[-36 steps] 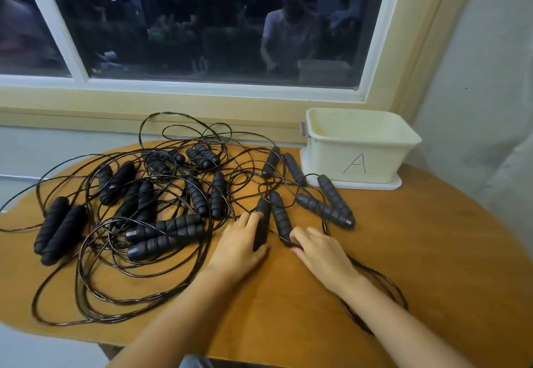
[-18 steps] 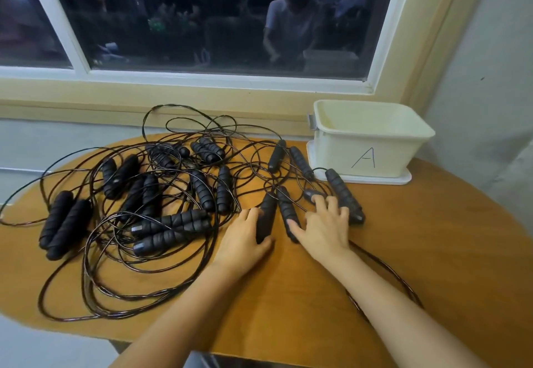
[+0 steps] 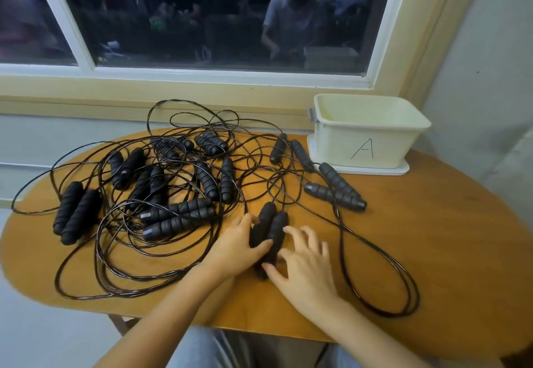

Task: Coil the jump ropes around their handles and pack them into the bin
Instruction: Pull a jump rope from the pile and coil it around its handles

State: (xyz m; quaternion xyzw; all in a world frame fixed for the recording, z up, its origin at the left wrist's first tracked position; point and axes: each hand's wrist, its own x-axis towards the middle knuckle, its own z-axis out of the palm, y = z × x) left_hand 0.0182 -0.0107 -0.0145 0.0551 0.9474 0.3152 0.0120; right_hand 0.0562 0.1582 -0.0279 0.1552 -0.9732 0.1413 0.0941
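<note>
Frame centre: left hand (image 3: 235, 248) fingers curled round paired handles (image 3: 270, 223) on tabletop (image 3: 403, 238); right hand (image 3: 307, 269) fingers spread, thumb touching them.

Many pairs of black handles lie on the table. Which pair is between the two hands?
The pair nearest the table's front edge, side by side between the left hand, which grips it, and the open right hand. The other pairs lie untouched.

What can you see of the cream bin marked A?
The cream bin looks like plastic: rectangular, open-topped, upright, a handwritten A on its near wall, a small grey clip on its left rim. The inside that shows holds nothing. It stands on a white base at the table's far right.
</note>
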